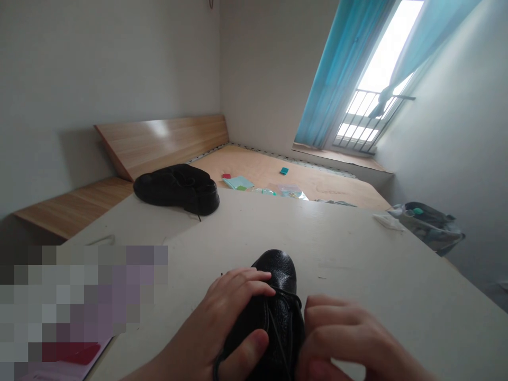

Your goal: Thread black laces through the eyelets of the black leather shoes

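Observation:
A black leather lace-up shoe [280, 267] lies on the white table in front of me, its toe pointing away. My left hand [232, 307] grips it from the left, fingertips over the lacing and thumb on the upper. A black shoelace [288, 295] crosses the front of the opening, and another strand runs down toward me. At the shoe's right side, my right hand [341, 333] has its fingers curled in; whatever they may pinch is hidden. A second black shoe [177, 188] rests at the table's far left, a lace end hanging by its heel.
The white table [341, 248] fills the foreground. Beyond it is a bed board [317, 182] with several small packets and plastic bags. A lined bin [431, 227] stands off the right edge. The lower left corner is pixelated. Blue curtains [341, 69] hang by a barred window.

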Demonstrator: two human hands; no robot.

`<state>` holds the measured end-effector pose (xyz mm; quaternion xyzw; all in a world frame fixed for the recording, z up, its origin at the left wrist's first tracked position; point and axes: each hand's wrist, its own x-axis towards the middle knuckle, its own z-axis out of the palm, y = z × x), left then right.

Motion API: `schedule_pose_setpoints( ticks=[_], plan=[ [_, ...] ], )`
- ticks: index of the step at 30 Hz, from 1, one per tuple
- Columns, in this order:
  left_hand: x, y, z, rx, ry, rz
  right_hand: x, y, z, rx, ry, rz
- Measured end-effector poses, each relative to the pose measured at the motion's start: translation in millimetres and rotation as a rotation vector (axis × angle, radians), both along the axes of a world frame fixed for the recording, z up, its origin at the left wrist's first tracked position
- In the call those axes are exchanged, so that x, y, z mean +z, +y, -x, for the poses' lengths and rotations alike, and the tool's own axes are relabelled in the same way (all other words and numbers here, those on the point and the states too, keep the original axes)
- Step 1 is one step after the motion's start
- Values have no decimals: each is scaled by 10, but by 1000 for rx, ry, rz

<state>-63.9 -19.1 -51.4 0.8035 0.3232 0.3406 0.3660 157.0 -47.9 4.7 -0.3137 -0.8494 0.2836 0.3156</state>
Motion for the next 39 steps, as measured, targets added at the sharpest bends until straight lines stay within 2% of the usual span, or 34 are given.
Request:
schedule_pose_setpoints(
  ticks=[3,5,7,10,12,15,18,20,22,26,28,30,32,35,39],
  plan=[
    [-11,9,11,-13,6,-1,-67,20,11,-376,-71,-6],
    [-25,19,16,-37,-2,2,-112,46,4,-478,-163,47],
    [-36,29,19,-72,-6,10,-155,74,-1,-465,-203,115],
    [-24,32,24,-90,8,21,-199,107,-9,-376,-91,295],
    [7,20,31,-80,22,24,-197,124,-39,-290,95,460],
    [67,-11,46,-69,58,29,-128,150,-165,-196,553,657],
    [104,-31,54,-53,82,16,-16,180,-381,-225,909,772],
    [107,-27,51,-50,85,-6,34,201,-511,-262,965,791],
    [97,-14,43,-48,88,-31,36,218,-570,-273,828,728],
    [48,4,35,-30,78,-105,-84,202,-440,-309,86,560],
    [19,2,40,-21,80,-141,-153,183,-337,-303,-221,536],
    [-5,-3,45,-7,80,-151,-195,182,-275,-299,-368,515],
    [-18,-13,47,4,51,-150,-202,208,-267,-293,-382,483],
    [-19,-41,43,26,-53,-163,-166,259,-316,-246,-182,480],
    [1,-94,61,107,-147,-171,-94,271,-404,-159,499,689]
  ],
)
